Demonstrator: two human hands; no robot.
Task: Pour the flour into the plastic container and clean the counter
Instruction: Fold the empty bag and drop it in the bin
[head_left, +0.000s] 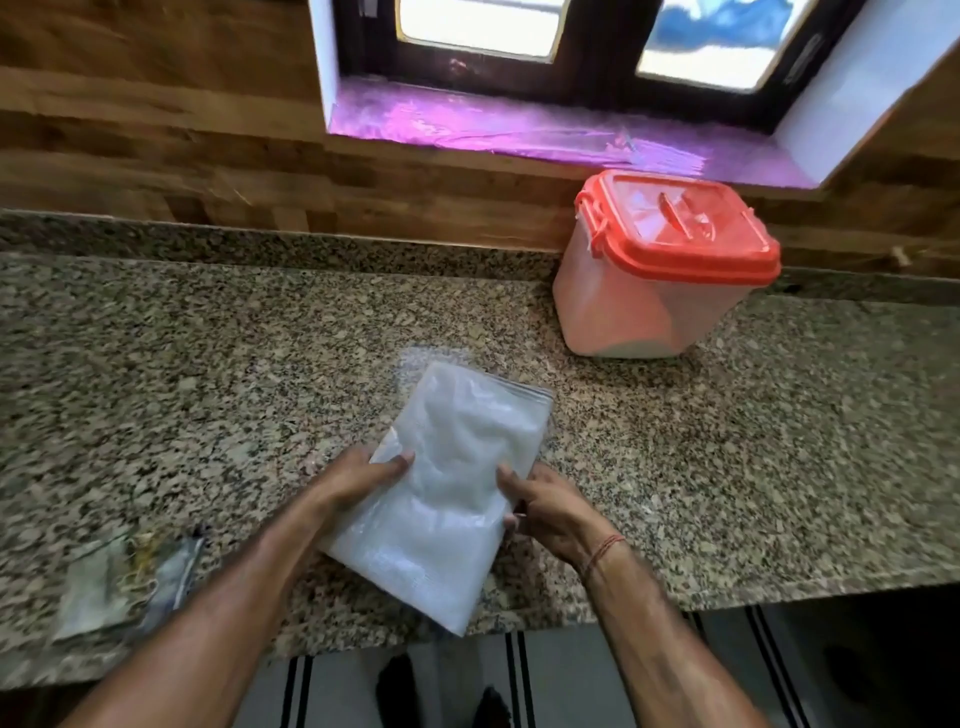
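A clear plastic bag of white flour (447, 483) lies slanted near the front edge of the speckled granite counter (234, 374). My left hand (358, 475) grips its left side, thumb on top. My right hand (545, 512) holds its right edge, a red thread around the wrist. A translucent plastic container (649, 306) with a closed orange-red lid (685, 223) stands at the back right against the wall, apart from the bag. A faint white dusting shows on the counter just beyond the bag's top.
A crumpled greyish cloth (124, 582) lies at the front left of the counter. A wood-panelled wall (156, 130) and a window sill (519, 130) rise behind. Below the counter edge is a striped floor mat (545, 675).
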